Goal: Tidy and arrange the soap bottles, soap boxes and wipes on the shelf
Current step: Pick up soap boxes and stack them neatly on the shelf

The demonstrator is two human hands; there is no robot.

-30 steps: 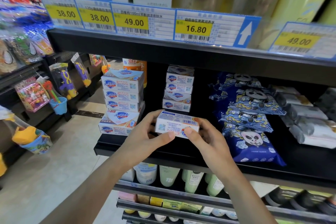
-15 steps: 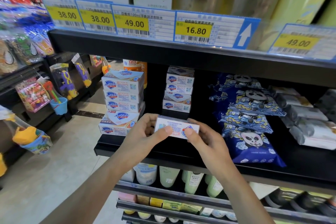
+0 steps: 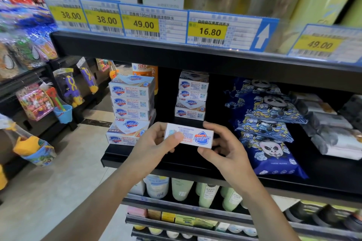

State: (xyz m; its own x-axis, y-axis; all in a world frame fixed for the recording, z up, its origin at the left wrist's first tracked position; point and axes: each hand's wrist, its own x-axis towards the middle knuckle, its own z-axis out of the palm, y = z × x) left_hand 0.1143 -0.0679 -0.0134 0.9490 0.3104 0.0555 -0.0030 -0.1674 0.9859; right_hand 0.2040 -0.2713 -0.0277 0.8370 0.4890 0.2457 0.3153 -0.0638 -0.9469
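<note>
Fingers [image 3: 177, 136] of both hands are curled round a single soap box [image 3: 189, 137], which is pinched at its ends: the left hand [image 3: 154, 144] grips the left end with the thumb laid over the printed face, while the right hand [image 3: 228, 152] holds the right end from beneath and behind. The box is held in the air just above the front of the black shelf [image 3: 121, 153], with its logo seen upside down, so it appears to be mid-turn or wrongly oriented. Just beyond it, a short stack of matching boxes [image 3: 192, 97] stands further back on the shelf, and a taller stack [image 3: 131, 107] stands to the left at the shelf's end. To the right, blue panda wipes packs [image 3: 268, 133] are piled, with grey packs [image 3: 333, 123] at the far right. The step in hand is judged to be the orienting of this box before placement. What is called for next is a rotation until the logo reads upright, then a level setting-down squarely in line with the nearby stack.
</note>
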